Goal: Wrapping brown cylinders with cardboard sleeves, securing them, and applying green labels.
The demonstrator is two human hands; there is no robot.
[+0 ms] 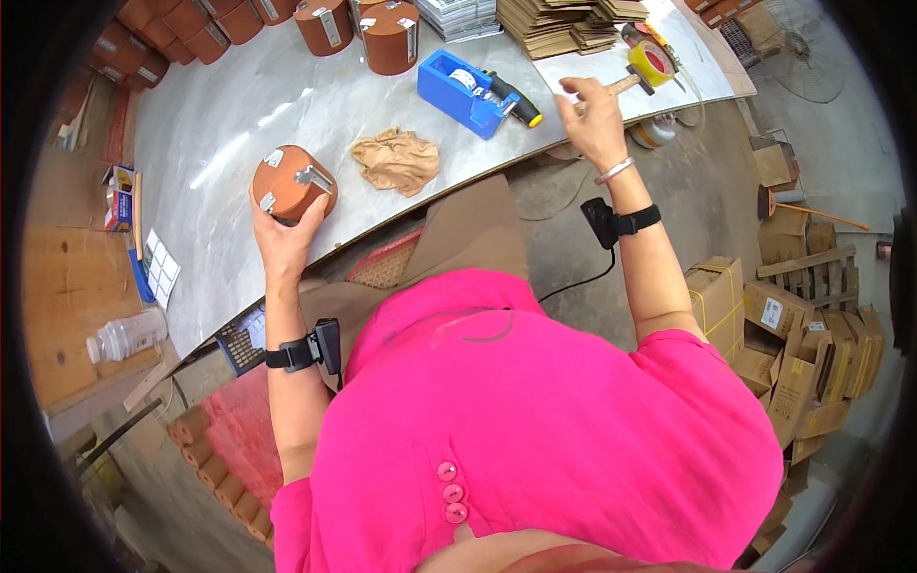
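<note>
My left hand (285, 234) is closed round the near side of a round reddish-brown box (285, 170) with silver metal fittings, at the table's front edge. Right of it lies a crumpled tan cloth (396, 160), apart from both hands. Over the table's right part, my right hand (594, 122) grips the wooden handle of what looks like a small hammer (627, 83), its dark head pointing away to the right. A yellow tape roll (651, 63) lies just beyond that head. Left of my right hand are a blue tape dispenser (465, 95) and a black-and-yellow handled tool (516, 99).
More reddish-brown round boxes (390, 38) stand along the back left of the grey table (220, 229). Stacked brown cardboard pieces (554, 29) and a grey-white pile (460, 17) sit at the back. A clear plastic jar (126, 334) lies at left. Cardboard cartons (798, 382) crowd the right floor.
</note>
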